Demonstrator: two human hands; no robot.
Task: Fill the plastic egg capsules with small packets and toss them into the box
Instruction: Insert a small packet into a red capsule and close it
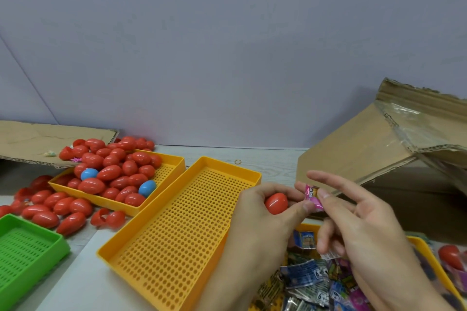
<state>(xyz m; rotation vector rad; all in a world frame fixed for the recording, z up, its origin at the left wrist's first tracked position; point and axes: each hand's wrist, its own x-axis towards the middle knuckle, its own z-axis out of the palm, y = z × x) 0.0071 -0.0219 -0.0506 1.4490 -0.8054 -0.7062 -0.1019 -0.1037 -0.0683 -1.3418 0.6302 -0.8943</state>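
At lower left we see a green tray [30, 247]; above it red eggs [106, 174] heap in a yellow tray [174, 159]. An empty perforated tray [177, 230] lies at centre. Our left hand [255, 212] curls around a red egg capsule [276, 203]. Just right, our right hand [353, 222] pinches a pink packet [313, 197]. More packets [310, 278] fill the lower right; the cardboard box [379, 159] stands at right.

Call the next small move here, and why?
Probably push the pink packet into the red egg capsule. The right hand pinches the packet right beside the capsule, which the left hand grips; whether the capsule is already open cannot be told, and the cardboard box waits behind.
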